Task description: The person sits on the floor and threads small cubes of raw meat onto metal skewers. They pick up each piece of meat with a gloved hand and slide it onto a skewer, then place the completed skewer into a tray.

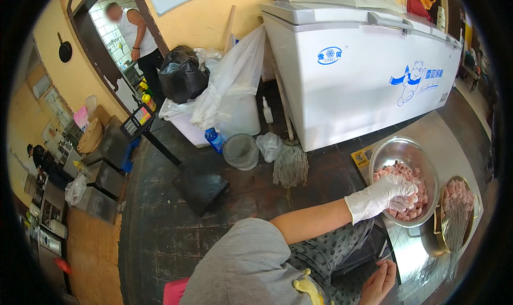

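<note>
My left hand point(400, 194), in a white disposable glove, is closed around diced raw meat above a steel bowl point(431, 166). More pink meat cubes point(411, 212) lie in the bowl. Bare and below it, my right hand point(380, 279) is near the table edge, its fingers pinched on what looks like a thin skewer that runs up towards the gloved hand. Right of the bowl, a brass-coloured two-handled pan point(439, 235) holds skewered meat point(459, 196). Many thin metal skewers point(453, 233) stick out over its near side.
The steel table point(445, 140) carries a yellow card point(362, 156) with printed codes. Beyond it stand a white chest freezer point(360, 88), a mop point(291, 164), a grey bucket point(240, 152) and a platform scale point(200, 188). One person point(138, 34) stands in the doorway; another point(46, 160) is far left.
</note>
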The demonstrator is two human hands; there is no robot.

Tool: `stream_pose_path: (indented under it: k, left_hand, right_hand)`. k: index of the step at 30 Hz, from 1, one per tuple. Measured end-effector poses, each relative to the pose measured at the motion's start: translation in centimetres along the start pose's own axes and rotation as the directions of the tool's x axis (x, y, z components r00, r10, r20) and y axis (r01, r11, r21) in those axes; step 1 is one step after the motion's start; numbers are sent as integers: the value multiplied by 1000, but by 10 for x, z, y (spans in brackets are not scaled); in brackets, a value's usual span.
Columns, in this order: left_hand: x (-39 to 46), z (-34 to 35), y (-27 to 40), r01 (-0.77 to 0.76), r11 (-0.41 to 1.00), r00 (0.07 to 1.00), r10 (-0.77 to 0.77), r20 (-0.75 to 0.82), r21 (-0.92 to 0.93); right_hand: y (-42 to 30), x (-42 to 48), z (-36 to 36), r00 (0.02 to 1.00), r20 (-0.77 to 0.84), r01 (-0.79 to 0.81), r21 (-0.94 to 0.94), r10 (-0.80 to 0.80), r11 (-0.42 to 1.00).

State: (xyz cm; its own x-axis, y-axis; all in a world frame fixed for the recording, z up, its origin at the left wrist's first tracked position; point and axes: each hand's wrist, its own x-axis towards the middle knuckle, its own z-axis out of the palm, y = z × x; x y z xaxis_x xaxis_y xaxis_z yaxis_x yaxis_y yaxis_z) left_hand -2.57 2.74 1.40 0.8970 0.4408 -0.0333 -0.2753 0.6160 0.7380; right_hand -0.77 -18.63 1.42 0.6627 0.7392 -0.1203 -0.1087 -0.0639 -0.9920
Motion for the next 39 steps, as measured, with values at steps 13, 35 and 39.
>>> stream_pose_path:
  k: [13,35,39]
  left_hand:
    - [5,13,-15,62,984,998,-56,39,-167]
    - [95,-41,5,-175,-629,984,-83,158,758]
    - [108,-50,-7,-338,-600,922,-57,383,725]
  right_hand:
    - [29,3,-11,993,-115,-2,53,9,999]
    - [25,-10,-46,987,-158,-14,77,26,997]
    - [27,-13,-53,989,-141,-45,-41,38,998]
